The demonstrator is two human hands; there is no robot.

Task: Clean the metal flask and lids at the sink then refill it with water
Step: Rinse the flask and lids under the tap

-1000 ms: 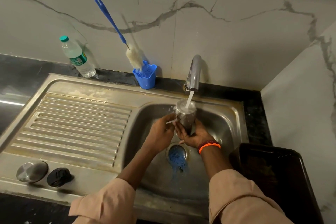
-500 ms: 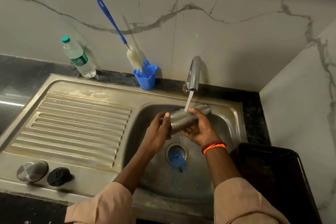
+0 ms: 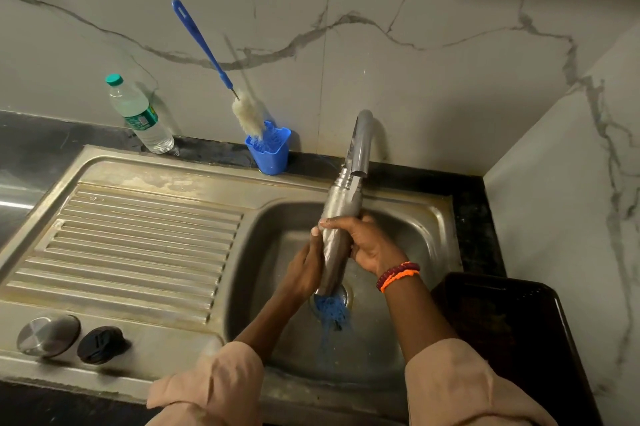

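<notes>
The metal flask [image 3: 341,214] stands nearly upright over the sink basin [image 3: 415,238], its open neck right under the tap spout [image 3: 360,145]. My right hand [image 3: 367,245] grips the flask's middle from the right, fingers curled over its front. My left hand [image 3: 306,266] lies against the flask's lower left side, thumb up along it. Two lids rest on the sink's near left edge: a silver metal lid [image 3: 48,335] and a black lid [image 3: 100,344].
A blue scrubber [image 3: 332,311] lies on the drain. A blue cup [image 3: 270,152] holds a blue-handled bottle brush [image 3: 214,58] against the wall. A plastic water bottle [image 3: 140,116] stands at the back left. The ribbed drainboard [image 3: 138,242] is at left, a dark tray [image 3: 512,332] at right.
The flask went from bottom-up under the running stream, through a sideways tilt, to mouth-up beneath the spout. Both hands shifted along its body as it turned.
</notes>
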